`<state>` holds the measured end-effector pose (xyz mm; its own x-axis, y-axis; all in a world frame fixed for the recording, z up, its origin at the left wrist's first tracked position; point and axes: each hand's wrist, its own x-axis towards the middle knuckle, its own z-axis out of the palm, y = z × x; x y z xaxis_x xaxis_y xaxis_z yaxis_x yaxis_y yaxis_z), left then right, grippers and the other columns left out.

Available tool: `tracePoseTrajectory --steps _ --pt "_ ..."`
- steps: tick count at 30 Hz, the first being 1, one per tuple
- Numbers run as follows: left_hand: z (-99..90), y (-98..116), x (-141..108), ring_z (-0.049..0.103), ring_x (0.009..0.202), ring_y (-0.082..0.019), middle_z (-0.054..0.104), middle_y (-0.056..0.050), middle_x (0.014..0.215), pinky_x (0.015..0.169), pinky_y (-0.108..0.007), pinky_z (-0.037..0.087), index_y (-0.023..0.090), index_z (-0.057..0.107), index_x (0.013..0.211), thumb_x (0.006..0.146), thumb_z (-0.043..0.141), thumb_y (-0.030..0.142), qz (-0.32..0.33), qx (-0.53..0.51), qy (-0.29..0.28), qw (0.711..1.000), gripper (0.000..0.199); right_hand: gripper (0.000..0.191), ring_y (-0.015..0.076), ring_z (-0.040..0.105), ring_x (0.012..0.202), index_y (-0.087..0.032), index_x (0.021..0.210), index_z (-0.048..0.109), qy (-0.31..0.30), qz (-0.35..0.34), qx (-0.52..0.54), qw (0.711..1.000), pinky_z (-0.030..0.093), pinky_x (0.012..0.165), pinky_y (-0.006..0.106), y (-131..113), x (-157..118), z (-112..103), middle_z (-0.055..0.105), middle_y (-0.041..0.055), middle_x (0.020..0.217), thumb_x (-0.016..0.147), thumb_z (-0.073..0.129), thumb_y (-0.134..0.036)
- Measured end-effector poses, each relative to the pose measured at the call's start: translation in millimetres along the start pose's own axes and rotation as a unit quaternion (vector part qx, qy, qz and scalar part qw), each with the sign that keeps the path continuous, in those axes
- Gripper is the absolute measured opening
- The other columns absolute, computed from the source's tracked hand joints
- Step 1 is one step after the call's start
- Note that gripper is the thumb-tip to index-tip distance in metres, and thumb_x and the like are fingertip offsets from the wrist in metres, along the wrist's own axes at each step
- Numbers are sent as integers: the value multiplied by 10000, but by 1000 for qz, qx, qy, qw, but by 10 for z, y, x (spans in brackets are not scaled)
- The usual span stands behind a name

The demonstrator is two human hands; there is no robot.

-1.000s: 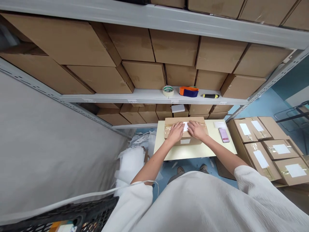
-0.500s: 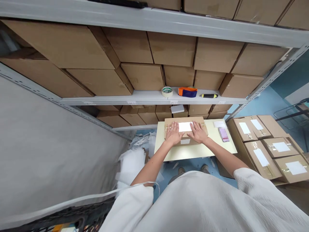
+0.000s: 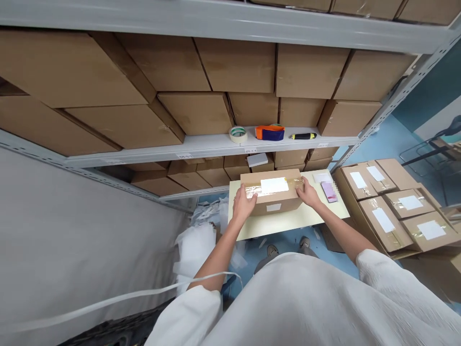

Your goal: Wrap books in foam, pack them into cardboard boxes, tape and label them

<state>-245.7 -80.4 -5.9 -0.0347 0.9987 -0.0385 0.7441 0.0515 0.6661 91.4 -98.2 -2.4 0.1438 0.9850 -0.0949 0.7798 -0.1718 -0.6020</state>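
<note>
A closed cardboard box [image 3: 278, 205] is in front of me at the pale yellow table [image 3: 252, 229]. Clear tape runs along its top, and a white label [image 3: 274, 185] lies across the tape. A smaller white label [image 3: 273, 207] is on its near side. My left hand [image 3: 244, 204] grips the left end, thumb on top and fingers round the side. At the opposite end my right hand [image 3: 308, 193] holds the box, thumb on the top edge; its other fingers are partly hidden. Whether the box rests on the table or is slightly lifted, I cannot tell.
A phone [image 3: 329, 191] lies on the table's right side. Taped, labelled boxes fill a large carton [image 3: 360, 211] at right. Above, the shelf [image 3: 212, 145] bears a tape roll [image 3: 238, 134], an orange-and-blue item [image 3: 270, 132] and a yellow-black cutter [image 3: 303, 136]. White packing sheets [image 3: 196, 245] lie left.
Both hands have moved from lying flat on the box top beside the label to gripping its two ends. The box appears slightly turned or tilted. My view has shifted a little.
</note>
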Motion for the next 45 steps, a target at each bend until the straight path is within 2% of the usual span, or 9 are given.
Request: tracePoseTrajectory --steps 7,13,21,28,31,35,40,43,45 --pt "-53 549 82 483 1571 -375 517 -165 1694 1327 -532 371 208 395 1691 1023 593 488 67 4 -1 998 751 813 443 733 1217 -176 1692 378 102 30 39 994 584 1042 568 215 -106 -416 764 183 1376 999 519 -579" --pt "267 1166 168 451 1585 -387 462 -176 1730 1310 -545 380 206 370 1716 1025 599 543 110 -15 -52 993 801 763 433 681 1323 -182 1624 456 200 51 66 976 549 1115 583 618 -231 -996 717 195 1455 981 554 -582" --pt "1081 2199 150 405 1608 -423 364 -153 1796 1291 -540 399 254 275 1763 899 799 597 196 -25 -156 968 1067 694 419 672 1317 -231 1524 501 292 148 82 941 534 1116 617 1516 -493 -1937 701 192 1461 936 640 -573" --pt "1958 3224 110 465 1575 -396 427 -110 1775 1275 -493 425 272 385 1739 908 801 578 217 -50 -183 958 979 609 387 668 1330 -270 1412 549 363 181 67 911 523 1130 587 2456 -482 -2781 717 170 1414 917 677 -602" --pt "2303 3647 107 491 1559 -381 483 -104 1743 1271 -464 423 256 422 1729 921 785 591 216 -56 -176 959 948 573 361 640 1381 -270 1391 552 385 163 60 907 503 1164 565 2832 -398 -3132 691 173 1447 951 637 -625" --pt "2724 4124 180 538 1525 -375 585 -113 1665 1238 -444 444 244 478 1700 964 700 677 186 -63 -172 965 882 622 337 602 1433 -268 1523 458 388 94 54 915 477 1199 586 3289 -219 -3549 635 174 1525 1025 522 -636" --pt "3186 4593 413 574 1493 -413 697 -121 1541 1195 -482 471 263 594 1598 973 610 786 99 -71 -189 974 816 815 341 452 1581 -229 1685 318 332 34 33 942 387 1294 590 3765 95 -3871 472 189 1699 1009 545 -622" --pt "3408 4747 566 585 1477 -423 698 -159 1527 1190 -510 477 223 584 1584 995 593 753 67 -87 -173 979 792 905 370 348 1638 -185 1706 324 289 45 5 956 309 1336 616 4032 235 -3891 370 215 1765 963 612 -613" --pt "3529 4757 634 634 1424 -399 713 -166 1502 1149 -489 514 205 579 1565 1015 610 661 63 -102 -174 977 716 954 394 316 1647 -172 1720 301 278 81 -7 957 293 1331 657 4196 270 -3827 330 229 1781 941 635 -608"
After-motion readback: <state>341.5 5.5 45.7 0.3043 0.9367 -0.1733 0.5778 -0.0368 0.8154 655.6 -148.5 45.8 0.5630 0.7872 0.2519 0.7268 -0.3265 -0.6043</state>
